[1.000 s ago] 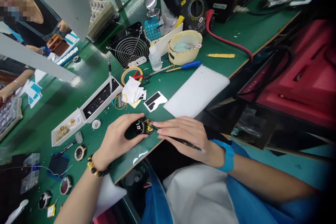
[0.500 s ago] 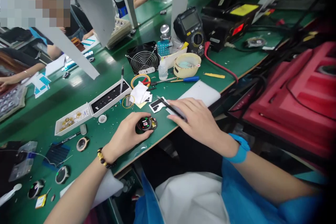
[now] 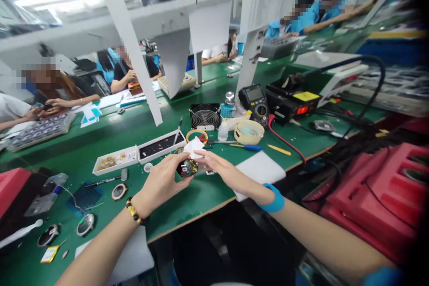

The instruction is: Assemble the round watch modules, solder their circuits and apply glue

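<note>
My left hand [image 3: 164,178] is closed around the rim of a round watch module [image 3: 185,169], thumb below and fingers above. The module's dark face is lit with white, red and green marks, and gold-coloured parts show at its right side. My right hand [image 3: 219,169] is at the module's right edge, its fingers drawn together and pointing left. What those fingers hold is hidden; the slim black tool seen earlier does not show. Just behind the fingertips lies crumpled white paper [image 3: 194,146]. A white foam sheet [image 3: 259,172] lies beside my right forearm.
White trays [image 3: 115,162] hold small parts, left of a fan [image 3: 205,117]. Behind my right hand are a cream tub [image 3: 248,132], a blue-handled screwdriver [image 3: 252,147] and a multimeter [image 3: 256,100]. Watch cases [image 3: 86,225] lie at left; a red case [image 3: 372,192] is at right. Co-workers sit opposite.
The head view has tilted up, showing more of the room. My right hand has moved left to the watch module, and the black tool is hidden. My left hand keeps its hold.
</note>
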Action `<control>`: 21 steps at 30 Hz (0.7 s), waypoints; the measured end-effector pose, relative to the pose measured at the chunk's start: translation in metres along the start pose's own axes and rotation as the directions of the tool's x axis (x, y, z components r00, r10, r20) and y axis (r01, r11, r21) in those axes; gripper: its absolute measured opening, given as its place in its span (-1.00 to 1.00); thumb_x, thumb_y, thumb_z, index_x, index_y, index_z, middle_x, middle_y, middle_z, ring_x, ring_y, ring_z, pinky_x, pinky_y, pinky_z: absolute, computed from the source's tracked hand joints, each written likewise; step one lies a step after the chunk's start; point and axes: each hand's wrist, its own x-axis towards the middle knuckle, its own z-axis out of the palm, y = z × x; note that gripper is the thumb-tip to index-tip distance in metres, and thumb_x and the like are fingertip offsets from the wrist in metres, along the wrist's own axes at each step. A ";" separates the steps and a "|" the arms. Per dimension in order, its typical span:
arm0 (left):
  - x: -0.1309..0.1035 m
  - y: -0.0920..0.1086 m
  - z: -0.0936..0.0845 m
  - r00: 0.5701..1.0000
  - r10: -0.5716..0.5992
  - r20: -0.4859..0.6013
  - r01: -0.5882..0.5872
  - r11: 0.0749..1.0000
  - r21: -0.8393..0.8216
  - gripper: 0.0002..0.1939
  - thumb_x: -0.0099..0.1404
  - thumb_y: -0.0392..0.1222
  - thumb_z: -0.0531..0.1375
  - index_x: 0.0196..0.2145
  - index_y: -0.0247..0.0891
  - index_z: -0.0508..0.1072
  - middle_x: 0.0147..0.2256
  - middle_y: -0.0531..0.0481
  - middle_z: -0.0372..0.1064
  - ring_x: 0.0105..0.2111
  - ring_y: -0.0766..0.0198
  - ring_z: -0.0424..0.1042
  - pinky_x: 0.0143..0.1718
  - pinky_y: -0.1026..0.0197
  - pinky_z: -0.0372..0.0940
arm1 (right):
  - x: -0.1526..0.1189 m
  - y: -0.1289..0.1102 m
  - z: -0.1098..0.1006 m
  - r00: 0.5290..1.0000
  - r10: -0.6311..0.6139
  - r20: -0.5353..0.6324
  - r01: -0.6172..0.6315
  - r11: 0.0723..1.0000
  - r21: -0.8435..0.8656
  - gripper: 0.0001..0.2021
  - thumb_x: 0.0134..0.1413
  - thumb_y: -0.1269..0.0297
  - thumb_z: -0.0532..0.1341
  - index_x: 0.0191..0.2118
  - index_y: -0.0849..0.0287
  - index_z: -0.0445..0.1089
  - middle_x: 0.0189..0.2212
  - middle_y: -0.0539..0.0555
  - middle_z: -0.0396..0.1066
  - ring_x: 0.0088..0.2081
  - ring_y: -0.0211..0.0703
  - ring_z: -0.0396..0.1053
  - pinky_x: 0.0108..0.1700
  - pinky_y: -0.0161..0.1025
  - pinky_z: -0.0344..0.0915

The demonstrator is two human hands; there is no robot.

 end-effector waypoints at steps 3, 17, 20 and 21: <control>0.003 -0.003 -0.011 0.994 -0.043 -0.104 0.055 0.992 0.115 -0.34 0.28 -0.33 0.31 0.27 -0.16 0.20 0.08 -0.18 0.46 0.05 0.03 0.50 0.01 -0.03 0.51 | 0.043 -0.008 0.010 0.971 0.052 0.231 -0.122 0.947 0.298 -0.35 0.31 -0.25 0.10 0.29 0.11 0.32 0.03 0.21 0.53 -0.03 -0.03 0.57 0.02 -0.03 0.52; -0.001 -0.029 -0.014 0.956 -0.169 -0.238 0.214 0.960 0.179 -0.26 0.28 -0.44 0.27 0.34 -0.22 0.11 0.02 -0.20 0.49 -0.03 0.02 0.47 -0.06 -0.01 0.52 | 0.094 0.003 0.056 0.987 0.093 0.128 -0.129 0.940 0.315 -0.49 0.12 0.04 0.39 0.14 0.08 0.38 -0.08 0.12 0.51 -0.05 -0.03 0.51 -0.02 -0.11 0.51; -0.002 -0.027 -0.011 0.968 -0.135 -0.213 0.177 0.966 0.191 -0.28 0.33 -0.41 0.24 0.36 -0.24 0.07 0.05 -0.20 0.48 -0.02 0.02 0.46 -0.01 -0.03 0.51 | 0.089 0.005 0.053 0.983 0.135 0.126 -0.172 0.922 0.347 -0.50 0.15 0.05 0.37 0.15 0.08 0.37 -0.10 0.10 0.49 -0.05 -0.04 0.50 0.01 -0.10 0.52; -0.002 -0.025 -0.010 0.969 -0.128 -0.213 0.170 0.966 0.192 -0.29 0.34 -0.41 0.23 0.36 -0.24 0.07 0.07 -0.22 0.46 0.01 0.01 0.46 0.03 -0.05 0.49 | 0.087 0.004 0.051 0.981 0.148 0.127 -0.185 0.911 0.368 -0.51 0.15 0.06 0.37 0.15 0.07 0.37 -0.10 0.10 0.48 -0.05 -0.05 0.50 0.03 -0.10 0.51</control>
